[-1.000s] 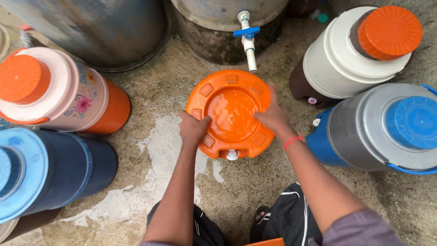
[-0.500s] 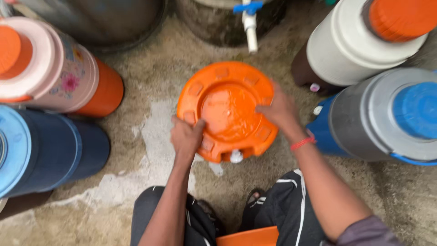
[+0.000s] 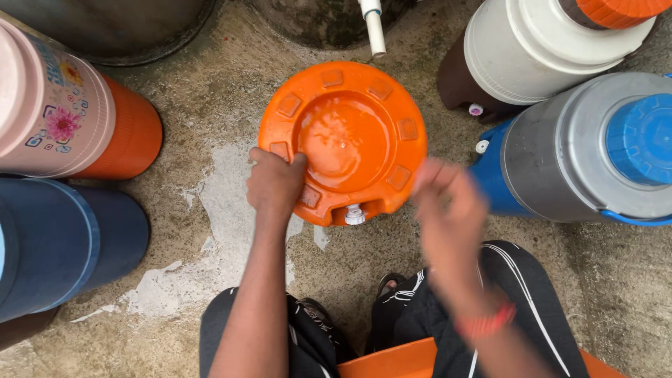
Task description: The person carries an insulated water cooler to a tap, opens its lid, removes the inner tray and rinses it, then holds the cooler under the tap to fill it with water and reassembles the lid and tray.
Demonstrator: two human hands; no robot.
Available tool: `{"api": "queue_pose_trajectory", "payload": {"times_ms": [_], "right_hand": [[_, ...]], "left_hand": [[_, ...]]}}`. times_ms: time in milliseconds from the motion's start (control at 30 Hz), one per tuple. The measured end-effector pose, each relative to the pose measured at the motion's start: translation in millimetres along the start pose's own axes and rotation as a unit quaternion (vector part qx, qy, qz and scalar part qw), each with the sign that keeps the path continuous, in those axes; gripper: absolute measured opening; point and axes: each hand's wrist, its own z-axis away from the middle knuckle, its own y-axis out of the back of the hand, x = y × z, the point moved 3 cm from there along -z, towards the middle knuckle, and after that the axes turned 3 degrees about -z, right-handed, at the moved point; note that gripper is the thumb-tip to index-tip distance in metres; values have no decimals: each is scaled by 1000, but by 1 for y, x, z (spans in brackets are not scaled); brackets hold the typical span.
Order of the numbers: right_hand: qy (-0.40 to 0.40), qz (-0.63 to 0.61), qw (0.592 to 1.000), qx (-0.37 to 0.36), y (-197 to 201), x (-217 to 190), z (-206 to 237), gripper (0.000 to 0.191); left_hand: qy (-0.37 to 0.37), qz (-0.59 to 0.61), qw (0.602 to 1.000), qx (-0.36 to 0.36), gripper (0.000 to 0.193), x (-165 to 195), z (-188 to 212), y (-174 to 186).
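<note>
An orange water cooler jug (image 3: 343,140) sits upside down on the wet concrete floor (image 3: 210,210), directly ahead of the crouching person and between both forearms. Its round, recessed base faces the camera and a small white spigot (image 3: 354,214) pokes out from the near edge, toward the person's knees. The jug's long axis runs straight up toward the lens, so only the circular bottom shows: bright orange plastic with raised square tabs around a shallow dish that glistens with a film of water.

The left hand (image 3: 274,183) is the nearer of the two, its fingers curled over the rim on the near-left side and gripping it. The right hand (image 3: 448,203) hangs just off the near-right rim, blurred, fingers loosely spread and holding nothing; whether it touches the plastic cannot be told. A red band (image 3: 483,325) circles that wrist.

A white tap pipe (image 3: 373,24) hangs just beyond the far rim. Other coolers crowd the spot: a pink-and-orange floral jug (image 3: 70,119) and a dark blue jug (image 3: 63,245) to the left, a white-and-brown jug (image 3: 539,56) and a grey jug with a blue lid (image 3: 595,150) to the right. The person's dark trousers (image 3: 518,308) and sandalled feet fill the foreground.
</note>
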Motion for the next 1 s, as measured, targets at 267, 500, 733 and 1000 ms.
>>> {"api": "queue_pose_trajectory", "payload": {"times_ms": [267, 500, 733, 1000], "right_hand": [[-491, -199, 848, 4, -71, 93, 59, 33], [-365, -140, 918, -69, -81, 137, 45, 35], [-176, -1, 984, -10, -92, 155, 49, 32], [-151, 22, 987, 50, -96, 119, 62, 40]], "left_hand": [[-11, -15, 1000, -6, 81, 0, -4, -2], [-3, -5, 1000, -9, 79, 1, -6, -4], [1, 1, 1000, 5, 78, -1, -6, -8], [-9, -9, 1000, 17, 79, -1, -8, -9]]}}
